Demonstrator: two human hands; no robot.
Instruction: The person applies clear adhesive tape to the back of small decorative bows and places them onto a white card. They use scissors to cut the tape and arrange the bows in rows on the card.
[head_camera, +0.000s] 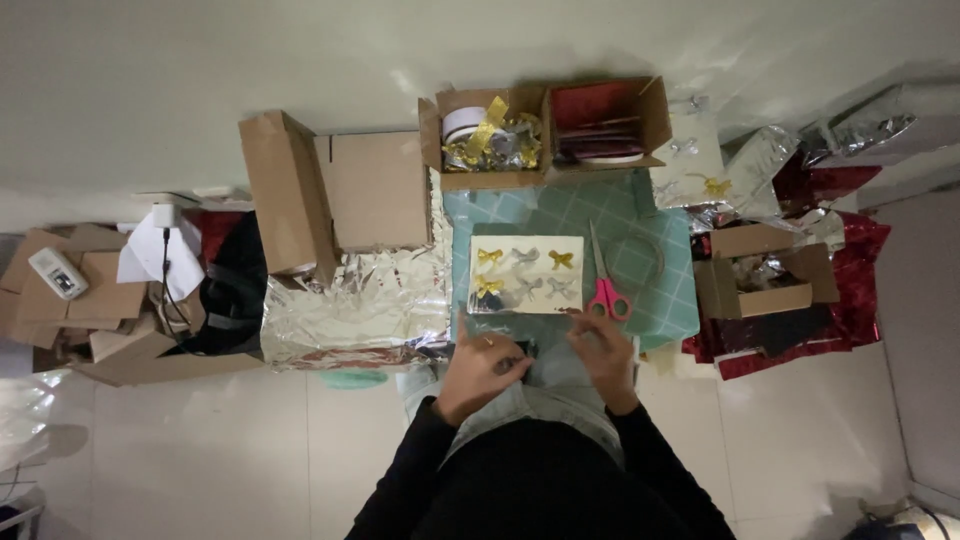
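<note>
A small dark thing (522, 352) sits at the bottom centre of the frame, over my lap, and I cannot tell what it is. My left grip (478, 372) is closed around it, fingers curled in a pinch at its left side. My right grip (603, 352) lies just to the right of it, fingers bent, but whether it grasps anything I cannot tell.

Just above my hands, mid-frame, lies a pale card (526, 274) carrying small bows, some gold, some silver, in two rows. Pink scissors (605, 288) lie right beside the card's right edge, handles near my right grip, blades pointing up the frame. Card and scissors rest on a green checked mat (655, 290).

Above the mat, at the top centre, stand two open boxes: the left box (487, 140) holds a white ribbon roll and gold and silver scraps, the right box (605, 122) holds red sheets. To the left of the card spreads crumpled silver foil (350, 305), with a big carton (335, 190) above it. At the right, a small open box (762, 272) sits on red foil (845, 300). At the far left of the frame lie flat cardboard pieces (75, 290) and a black bag (235, 290). All of it rests on the pale floor (200, 440).
</note>
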